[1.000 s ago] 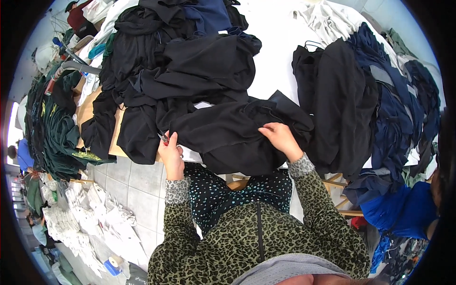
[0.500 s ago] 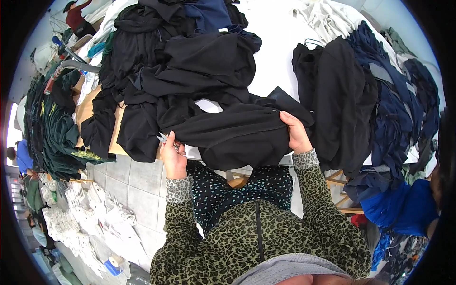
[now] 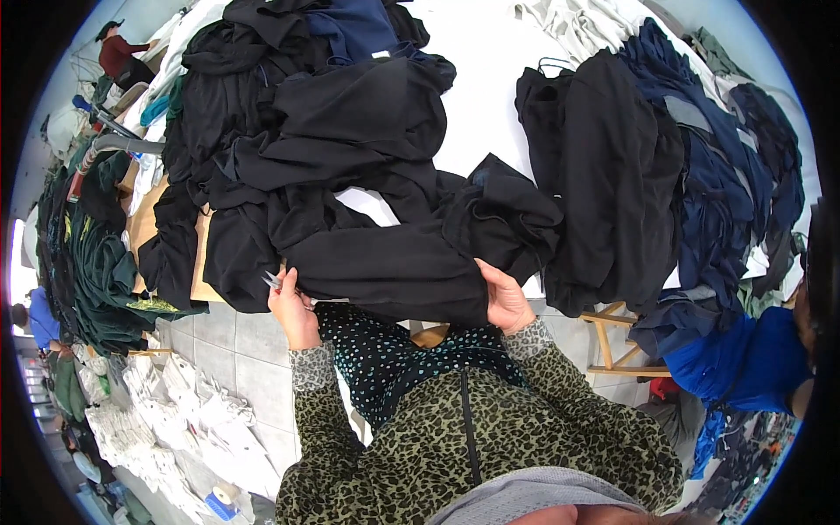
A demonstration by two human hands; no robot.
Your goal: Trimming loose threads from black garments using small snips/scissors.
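Note:
A stretch of black garment [image 3: 385, 267] lies drawn out between my two hands at the table's near edge. My left hand [image 3: 294, 313] pinches its left end, and a pair of small metal thread snips [image 3: 273, 280] pokes out from the same fingers. At the other end my right hand [image 3: 509, 299] grips the cloth, thumb on top and the other fingers mostly hidden. Beyond that hand, the rest of the garment bunches up in loose folds on the table.
A heap of black clothes [image 3: 350, 114] with a navy piece [image 3: 354, 33] covers the table's far left. Black garments [image 3: 612, 175] and navy ones [image 3: 717, 175] lie to the right. Dark green clothes [image 3: 101, 254] hang at the left. White cloth [image 3: 192, 411] lies on the tiled floor.
Both hands have shifted left, the right one further, bringing them closer together. The cloth between them now lies narrower and smoother, and more of it is bunched beyond my right hand.

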